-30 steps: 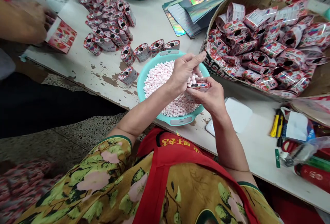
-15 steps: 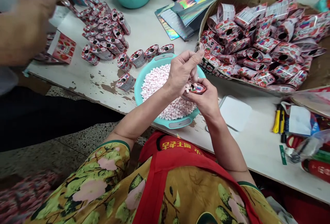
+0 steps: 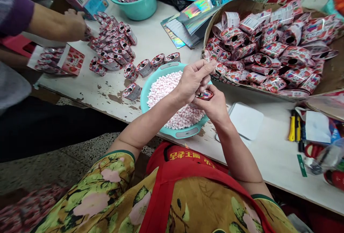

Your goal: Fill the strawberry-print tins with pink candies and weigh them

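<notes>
My right hand (image 3: 215,107) grips a small oval candy container (image 3: 204,95) with a strawberry print, held over a turquoise bowl (image 3: 144,95). Pale pink and white candies (image 3: 162,86) fill much of the bowl. Just above the container's top is my left hand (image 3: 195,79), its fingers curled together; whatever they hold is hidden. Several similar containers (image 3: 145,67) stand upright beside the bowl's far left rim.
A cardboard box (image 3: 329,77) heaped with printed containers stands at the right. Farther back are a turquoise basin (image 3: 134,9) of shiny round pieces and foil pouches (image 3: 185,22). A co-worker's hand (image 3: 76,23) is near grouped containers at left. Cutters (image 3: 292,127) lie at far right.
Candies visible under my left hand earlier are out of sight now, and its fingers have stayed curled. The co-worker's hand has moved right and down to the grouped containers. The view has shifted slightly.
</notes>
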